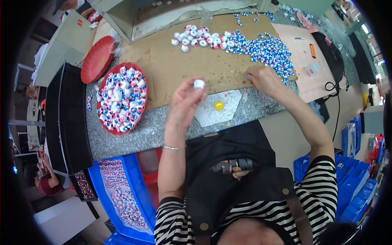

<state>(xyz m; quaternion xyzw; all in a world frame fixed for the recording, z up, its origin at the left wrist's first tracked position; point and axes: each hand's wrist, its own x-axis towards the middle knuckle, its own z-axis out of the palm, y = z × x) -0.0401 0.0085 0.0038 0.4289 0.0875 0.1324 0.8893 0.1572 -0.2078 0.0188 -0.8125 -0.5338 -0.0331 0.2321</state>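
Note:
Between the thumb and fingers of my left hand (pixel 185 100) is a small round white piece (pixel 199 84), raised above the near edge of the cardboard (pixel 163 73). My right hand (pixel 265 81) is low over the cardboard, its fingertips pinched on a small blue-and-white piece (pixel 248 74). Beside that hand spreads a heap of similar small blue-and-white pieces (pixel 269 51). Larger white-and-pink round pieces (pixel 192 36) lie in a cluster farther left. Between my hands, nearer to me, a small dish of yellow stuff (pixel 219 106) sits on a pale sheet (pixel 208 114).
A red scalloped tray (pixel 145 96) heaped with joined pieces stands at left, an empty-looking red tray (pixel 92 61) behind it. An orange cutter (pixel 312 50) lies at right. Below the granite counter (pixel 134 143) is a blue bin (pixel 149 204) of pieces. Black cable (pixel 337 110) hangs right.

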